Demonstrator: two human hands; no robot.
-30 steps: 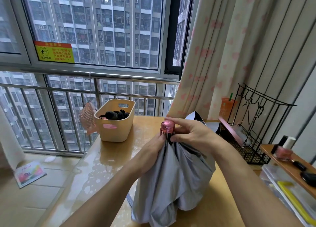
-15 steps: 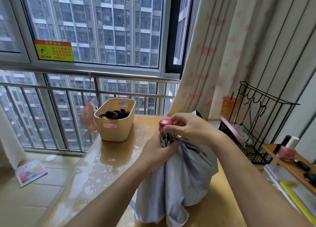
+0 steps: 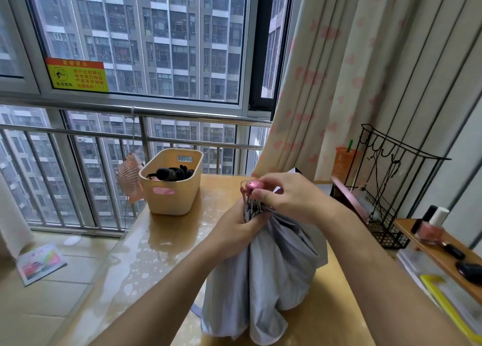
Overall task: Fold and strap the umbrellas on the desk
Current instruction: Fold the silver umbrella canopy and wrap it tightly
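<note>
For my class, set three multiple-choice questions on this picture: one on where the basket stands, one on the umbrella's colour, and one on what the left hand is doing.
1. Where does the beige basket stand?
A. on the floor
B. on the desk
C. in a wire rack

2. What colour is the umbrella canopy?
A. red
B. green
C. grey

3. What is the left hand doing?
A. gripping the gathered canopy
B. lying flat on the desk
C. hanging idle

Answers:
1. B, because its base sits on the desk.
2. C, because the cloth is pale grey.
3. A, because its fingers curl round the bunched cloth below the pink cap.
</note>
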